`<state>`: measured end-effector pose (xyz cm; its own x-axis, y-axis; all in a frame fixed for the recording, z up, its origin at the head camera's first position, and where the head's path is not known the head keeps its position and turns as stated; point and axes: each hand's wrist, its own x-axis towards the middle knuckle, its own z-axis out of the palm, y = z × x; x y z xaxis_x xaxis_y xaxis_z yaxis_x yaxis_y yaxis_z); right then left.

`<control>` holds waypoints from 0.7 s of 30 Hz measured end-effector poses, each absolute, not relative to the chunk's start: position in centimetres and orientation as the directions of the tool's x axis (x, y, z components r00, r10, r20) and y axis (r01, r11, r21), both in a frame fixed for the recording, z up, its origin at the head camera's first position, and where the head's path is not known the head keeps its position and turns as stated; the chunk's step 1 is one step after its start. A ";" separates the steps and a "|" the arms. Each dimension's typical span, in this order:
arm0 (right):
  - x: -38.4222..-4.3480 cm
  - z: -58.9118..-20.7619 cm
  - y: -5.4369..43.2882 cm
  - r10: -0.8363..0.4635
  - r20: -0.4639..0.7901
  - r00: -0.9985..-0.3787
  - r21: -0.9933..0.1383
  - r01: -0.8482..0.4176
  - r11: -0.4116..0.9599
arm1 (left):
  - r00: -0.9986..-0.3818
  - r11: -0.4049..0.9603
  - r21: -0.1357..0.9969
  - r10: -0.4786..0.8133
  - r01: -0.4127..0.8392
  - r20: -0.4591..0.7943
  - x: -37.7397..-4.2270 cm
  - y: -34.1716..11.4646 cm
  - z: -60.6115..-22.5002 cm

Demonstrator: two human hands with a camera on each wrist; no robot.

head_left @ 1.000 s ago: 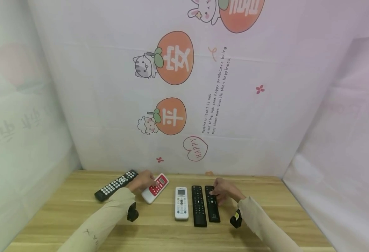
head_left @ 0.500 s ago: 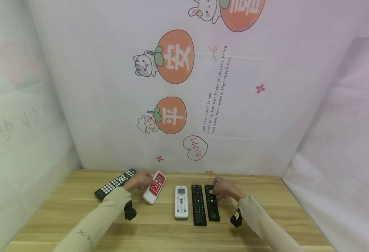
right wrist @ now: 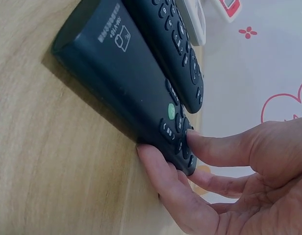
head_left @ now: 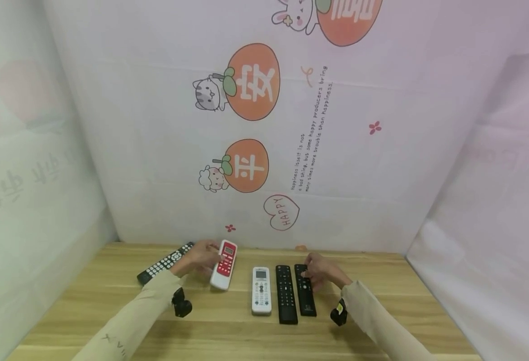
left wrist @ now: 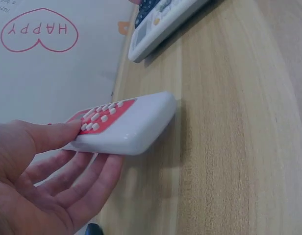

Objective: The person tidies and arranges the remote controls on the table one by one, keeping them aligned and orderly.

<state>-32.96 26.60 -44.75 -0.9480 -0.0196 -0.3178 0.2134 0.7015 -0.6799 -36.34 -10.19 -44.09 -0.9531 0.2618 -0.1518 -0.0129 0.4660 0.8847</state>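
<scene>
work surface: light wood tabletop [head_left: 232, 331] with lengthwise grain, across the bottom of the frame.
enclosure: white printed back wall [head_left: 156, 150] with orange fruit and cartoon animals; pale left wall [head_left: 25, 185] and right wall [head_left: 485, 200] slope down at either side.
edges: tabletop meets the back wall along a straight line below centre; its sides slant toward the lower corners.
spacing: wood grain shows between the red-and-white remote [head_left: 225, 265] and the white remote [head_left: 261, 293], and along the front of the row.
remote, lower left: dark remote with white buttons [head_left: 162, 265], set diagonally, partly behind the left hand [head_left: 201, 256].
remote, lower centre-left: red-and-white remote, smooth white shell, red keypad; left thumb on its face, fingers under its side, clamped on it.
remotes, lower centre: white remote with a small display; beside it, long black remote [head_left: 286, 296].
remote, lower centre-right: shorter black remote [head_left: 307, 298], matte, just beside the long one; right hand [head_left: 322, 269] pinches its far end, thumb on the buttons.
sleeves: beige fabric, both arms.
</scene>
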 end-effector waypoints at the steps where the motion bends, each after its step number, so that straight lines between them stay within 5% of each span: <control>1: -33.0 -44.7 26.6 -0.018 -0.316 -0.948 -0.678 0.213 0.703 | -0.950 0.451 0.893 0.273 -0.015 -0.153 -36.4 -10.3 -44.0; 21: -33.3 -44.7 26.7 -0.008 -0.320 -0.947 -0.677 0.223 0.701 | -0.915 0.346 0.938 0.377 -0.007 -0.146 -35.6 -9.0 -44.8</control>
